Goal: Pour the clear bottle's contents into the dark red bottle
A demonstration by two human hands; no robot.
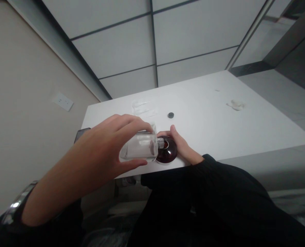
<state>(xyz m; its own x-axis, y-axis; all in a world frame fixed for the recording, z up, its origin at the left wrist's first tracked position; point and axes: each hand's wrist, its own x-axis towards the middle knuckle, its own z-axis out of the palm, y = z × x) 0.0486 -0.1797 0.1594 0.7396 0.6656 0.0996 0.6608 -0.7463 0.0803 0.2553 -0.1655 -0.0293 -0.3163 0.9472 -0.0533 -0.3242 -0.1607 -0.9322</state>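
Note:
My left hand (113,137) is wrapped round a clear glass bottle (141,146), which is tipped on its side with its threaded neck pointing right. Clear liquid seems to be inside it. The neck's mouth is at the opening of a round, dark red glass bottle (168,154) standing near the table's front edge. My right hand (181,145) curves round the far and right sides of that red bottle, thumb up; its other fingers are partly hidden behind the glass. A small dark cap (170,115) lies on the table beyond the red bottle.
The white table (206,113) has a clear plastic tray (143,108) at its back left and a crumpled, pale tissue-like piece (236,105) at the right. A dark flat object (82,133) lies at the left edge. Behind stand white panelled doors (121,44); a wall socket (63,102) is at left.

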